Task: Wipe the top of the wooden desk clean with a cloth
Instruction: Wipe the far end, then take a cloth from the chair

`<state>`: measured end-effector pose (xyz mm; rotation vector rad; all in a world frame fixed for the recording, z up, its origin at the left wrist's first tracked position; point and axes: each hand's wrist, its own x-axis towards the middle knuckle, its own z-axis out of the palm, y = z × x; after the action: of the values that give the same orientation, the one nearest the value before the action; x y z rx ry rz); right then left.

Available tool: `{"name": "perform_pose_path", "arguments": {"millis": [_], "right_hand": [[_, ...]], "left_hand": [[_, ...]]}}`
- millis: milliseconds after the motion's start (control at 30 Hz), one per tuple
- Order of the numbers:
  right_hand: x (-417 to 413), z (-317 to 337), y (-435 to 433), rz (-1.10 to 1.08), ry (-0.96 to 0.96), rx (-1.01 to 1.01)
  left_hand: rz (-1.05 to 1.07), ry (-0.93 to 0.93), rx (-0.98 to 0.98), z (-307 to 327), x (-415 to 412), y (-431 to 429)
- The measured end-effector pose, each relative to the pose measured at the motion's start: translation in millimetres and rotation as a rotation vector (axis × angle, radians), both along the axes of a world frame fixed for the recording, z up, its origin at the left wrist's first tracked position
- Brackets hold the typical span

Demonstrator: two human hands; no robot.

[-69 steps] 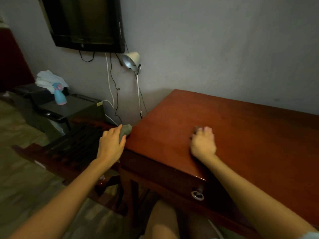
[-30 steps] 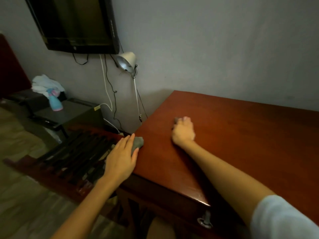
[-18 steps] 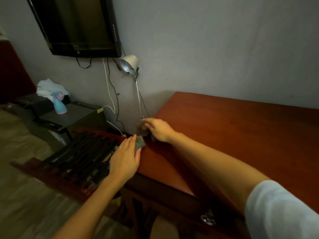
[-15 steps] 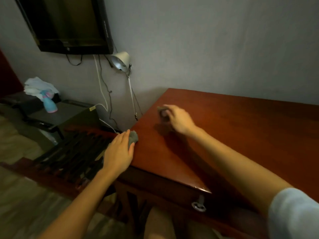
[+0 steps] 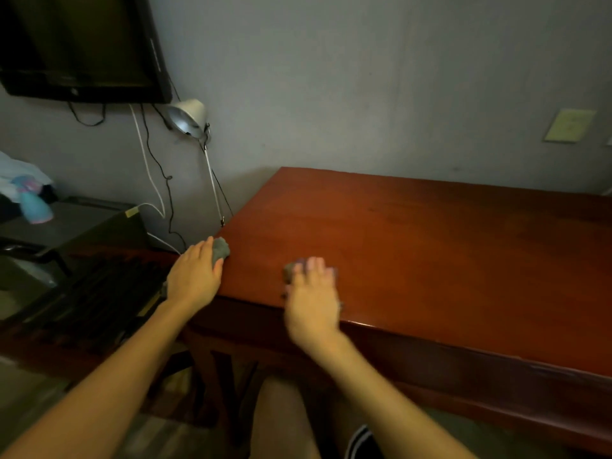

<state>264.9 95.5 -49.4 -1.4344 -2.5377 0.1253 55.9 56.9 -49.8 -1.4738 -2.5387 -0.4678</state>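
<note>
The red-brown wooden desk (image 5: 430,260) fills the right half of the view. My right hand (image 5: 313,296) lies on its top near the front edge. Its fingers are laid fairly flat, pressing a small grey cloth (image 5: 289,270) that peeks out left of the fingertips. My left hand (image 5: 195,276) is at the desk's left edge and holds a second grey cloth wad (image 5: 221,248) against that edge. The wad bulges past my fingertips and my thumb is hidden.
A white clamp lamp (image 5: 187,117) and several cables hang on the wall left of the desk, below a dark wall screen (image 5: 82,44). A low dark slatted bench (image 5: 99,293) and a grey cabinet with a blue bottle (image 5: 33,207) stand to the left. My knee (image 5: 281,422) is under the desk's front edge.
My right hand has slid the cloth from the far left part of the desk top back toward the front edge. My left hand stays at the left edge.
</note>
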Motion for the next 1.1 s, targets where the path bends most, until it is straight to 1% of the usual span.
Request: {"name": "perform_pose_path", "arguments": {"millis": [67,133,200,233,300,367,433,467,533,633,700,733,767,867,967,1100], "right_hand": [[-48,-1,-22,0.179,0.007,-0.008],[-71,4,-33,0.332,0.046,-0.022],[-70,17,-21,0.433,0.114,-0.092],[-61,26,-7,0.447,0.17,-0.135],[-34,51,33,0.376,0.269,-0.148],[2,81,80,0.232,0.341,-0.036],[43,101,132,0.035,0.386,0.066],[62,104,158,-0.06,0.364,0.076],[100,100,206,-0.186,0.226,0.016],[143,71,253,-0.203,-0.081,-0.1],[156,49,273,-0.213,-0.173,-0.153],[156,38,280,-0.236,-0.16,-0.186],[150,28,285,-0.268,-0.124,-0.195],[107,13,292,-0.318,-0.081,-0.113],[36,15,286,-0.235,-0.062,-0.068],[-86,12,252,-0.04,-0.073,-0.078]], "left_hand": [[0.0,-0.02,0.012,1,1,0],[0.005,-0.04,0.005,3,2,-1],[-0.005,-0.051,-0.034,5,0,-1],[-0.009,-0.06,-0.072,6,-3,-2],[0.014,-0.1,-0.157,13,-6,-1],[0.059,-0.102,-0.192,22,-3,3],[0.071,-0.025,-0.182,30,6,13],[0.05,0.016,-0.17,33,12,20],[-0.036,0.064,-0.164,36,25,34],[-0.13,0.081,-0.212,32,34,52],[-0.123,0.083,-0.209,32,26,61],[-0.104,0.085,-0.207,32,18,64],[-0.079,0.09,-0.217,33,8,66],[0.003,0.042,-0.281,28,-18,70],[0.046,-0.045,-0.267,16,-20,72],[0.056,-0.051,-0.204,10,-17,75]]}}
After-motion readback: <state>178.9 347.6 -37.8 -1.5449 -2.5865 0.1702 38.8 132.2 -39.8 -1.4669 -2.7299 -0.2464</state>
